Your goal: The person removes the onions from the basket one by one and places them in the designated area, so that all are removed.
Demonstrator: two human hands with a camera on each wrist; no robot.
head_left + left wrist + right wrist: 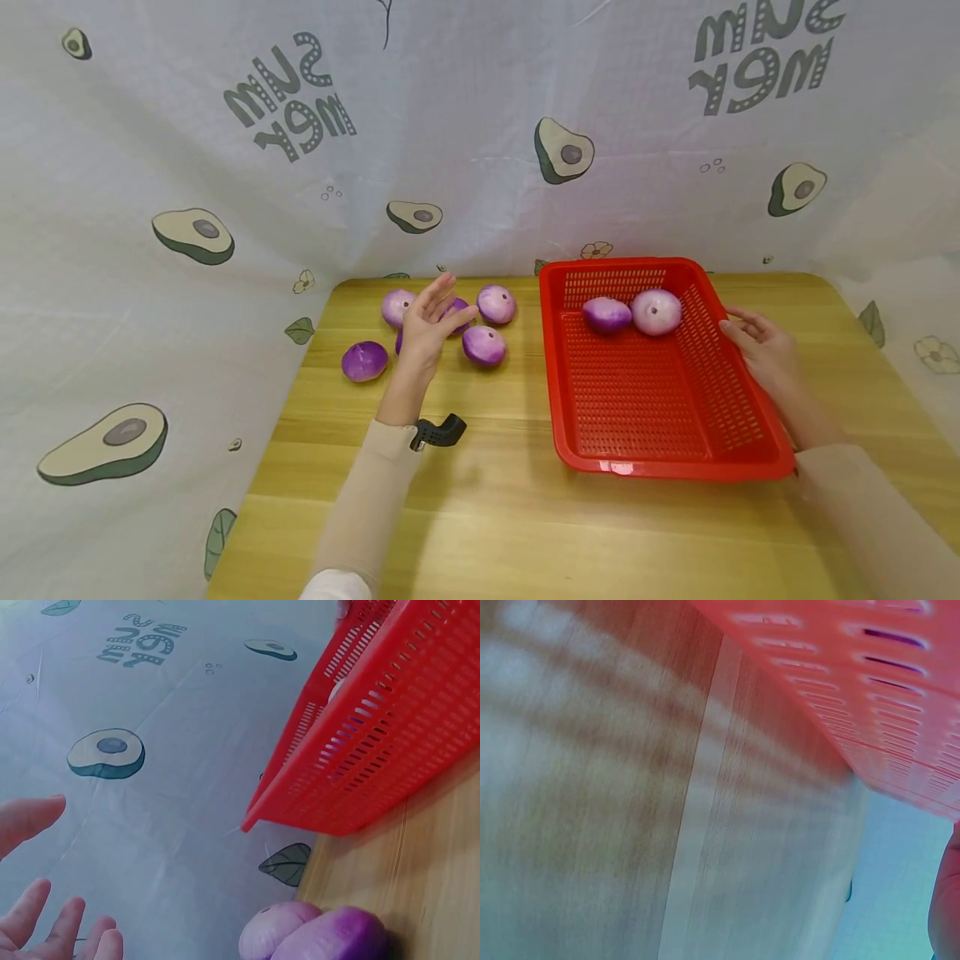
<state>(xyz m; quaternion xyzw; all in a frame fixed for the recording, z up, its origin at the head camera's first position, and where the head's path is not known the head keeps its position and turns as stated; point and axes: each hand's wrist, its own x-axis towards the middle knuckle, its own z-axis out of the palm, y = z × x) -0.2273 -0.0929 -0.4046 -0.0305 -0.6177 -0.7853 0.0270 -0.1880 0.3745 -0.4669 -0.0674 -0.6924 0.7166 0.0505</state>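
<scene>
My left hand (429,329) is raised over a group of purple-and-white onions, its fingers spread and nothing held. Around it lie a dark purple onion (365,361), a paler onion (484,345) and several more, some partly hidden behind the hand. With my right hand (768,358) I grip the right rim of a red plastic basket (675,468), thumb over the edge. Inside the basket, a purple onion (607,315) and a whiter onion (657,312) sit side by side at the back. The left wrist view shows two onions (330,937) below the basket's slotted wall.
The wooden table (495,533) carries everything. Behind it and to the left hangs a pale cloth (465,125) printed with avocados and lettering. A black strap piece (442,431) juts from my left wrist.
</scene>
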